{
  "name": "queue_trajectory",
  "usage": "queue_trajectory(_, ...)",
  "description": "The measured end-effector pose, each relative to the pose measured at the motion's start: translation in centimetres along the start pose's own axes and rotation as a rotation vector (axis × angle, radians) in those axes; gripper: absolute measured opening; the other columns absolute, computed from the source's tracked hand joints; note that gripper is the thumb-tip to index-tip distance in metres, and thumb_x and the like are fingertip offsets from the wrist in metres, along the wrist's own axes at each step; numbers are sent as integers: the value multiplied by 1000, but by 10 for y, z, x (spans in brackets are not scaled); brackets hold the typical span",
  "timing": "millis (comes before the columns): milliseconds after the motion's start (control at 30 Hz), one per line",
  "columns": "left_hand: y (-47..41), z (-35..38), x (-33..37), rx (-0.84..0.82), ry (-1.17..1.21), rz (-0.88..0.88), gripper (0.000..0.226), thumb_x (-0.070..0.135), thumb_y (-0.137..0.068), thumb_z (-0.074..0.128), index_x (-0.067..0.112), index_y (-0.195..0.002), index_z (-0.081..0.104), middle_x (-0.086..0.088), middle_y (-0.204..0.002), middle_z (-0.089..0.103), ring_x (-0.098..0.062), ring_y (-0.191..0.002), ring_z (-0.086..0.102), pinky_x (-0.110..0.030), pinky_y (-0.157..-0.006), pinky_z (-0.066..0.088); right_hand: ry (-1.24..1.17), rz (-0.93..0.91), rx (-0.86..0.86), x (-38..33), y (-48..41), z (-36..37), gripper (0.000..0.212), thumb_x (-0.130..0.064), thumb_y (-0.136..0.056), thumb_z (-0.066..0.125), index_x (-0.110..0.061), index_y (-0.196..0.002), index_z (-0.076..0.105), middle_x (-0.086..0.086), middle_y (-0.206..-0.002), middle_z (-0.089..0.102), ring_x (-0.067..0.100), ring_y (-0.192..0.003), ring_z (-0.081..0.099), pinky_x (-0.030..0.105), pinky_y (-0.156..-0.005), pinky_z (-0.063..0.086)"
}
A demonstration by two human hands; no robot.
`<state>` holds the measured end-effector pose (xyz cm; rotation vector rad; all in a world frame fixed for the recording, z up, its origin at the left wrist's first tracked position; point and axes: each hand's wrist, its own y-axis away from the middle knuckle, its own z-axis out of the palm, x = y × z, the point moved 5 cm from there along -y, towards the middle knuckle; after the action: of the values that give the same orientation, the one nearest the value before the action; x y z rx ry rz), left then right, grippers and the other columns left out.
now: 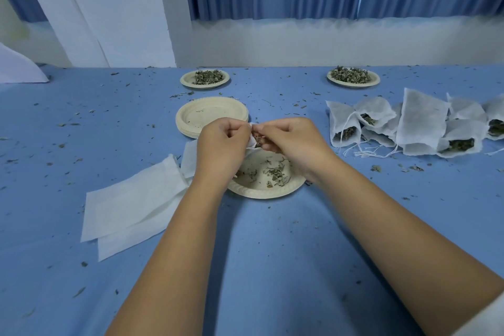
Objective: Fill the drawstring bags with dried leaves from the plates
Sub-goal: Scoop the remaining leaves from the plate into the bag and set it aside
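My left hand point(221, 144) and my right hand point(291, 139) meet above a cream paper plate point(261, 191) that holds a thin scatter of dried leaves point(275, 173). Between them they pinch the mouth of a small white drawstring bag point(252, 142); dark leaf bits show at its opening. Most of the bag is hidden behind my left hand. Flat white bags point(131, 204) lie in a loose pile left of the plate. A heap of bags with leaves inside point(414, 125), strings trailing, sits at the right.
A stack of cream plates point(211, 114) stands just beyond my hands. Two plates heaped with dried leaves sit at the back, one in the centre point(205, 78) and one to the right point(353, 77). Leaf crumbs litter the blue tablecloth point(272, 254). A wall and blue curtains close the far side.
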<state>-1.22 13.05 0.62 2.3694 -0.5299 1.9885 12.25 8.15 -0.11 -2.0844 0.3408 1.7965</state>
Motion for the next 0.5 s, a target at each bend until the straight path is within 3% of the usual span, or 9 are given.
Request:
queue_trajectory(100,-2,-4,-1,14,73,-54,19,14,-88,63,19,-72,70,-4,-68,68,-14,-72,61,-47,-83,57,-131,-2,-60,-2,0,-4,15,-2,-85,71,-15,-91,75,0,-88,77,8,-81,71,14,-72,53)
queue_trajectory(200,-3,-3,1,-20,128,-83,22,16,-89,65,22,-68,70,12,-58,62,-13,-70,60,-44,-84,55,-36,-21,47,2,-2,-9,17,-11,-75,83,-19,-84,72,-5,-77,69,1,-65,63,11,-60,49)
queue_trajectory(267,-3,-3,1,-31,127,-84,23,17,-90,65,23,-68,70,15,-55,61,-9,-67,59,-40,-79,55,2,67,56,9,-4,-10,24,-21,-74,85,-21,-92,69,-6,-83,66,1,-69,63,13,-59,49)
queue_trajectory(333,-3,-1,0,-53,138,-92,22,16,-90,64,22,-70,71,15,-57,63,-4,-63,60,-37,-76,55,-114,217,-66,17,-4,-4,31,-24,-78,81,-16,-104,67,0,-93,72,8,-80,69,20,-66,55)
queue_trajectory(400,-3,0,1,-78,135,-91,19,15,-91,64,19,-74,72,13,-60,65,-7,-66,61,-37,-76,58,-257,294,-163,21,-2,2,25,-19,-83,76,-7,-104,69,6,-90,75,13,-78,72,23,-67,58)
queue_trajectory(500,-1,1,2,-84,123,-71,18,10,-91,62,16,-75,71,14,-53,61,-3,-53,55,-21,-55,52,-266,269,-127,21,-4,4,8,-12,-85,73,-5,-87,71,8,-80,75,13,-71,72,18,-62,56)
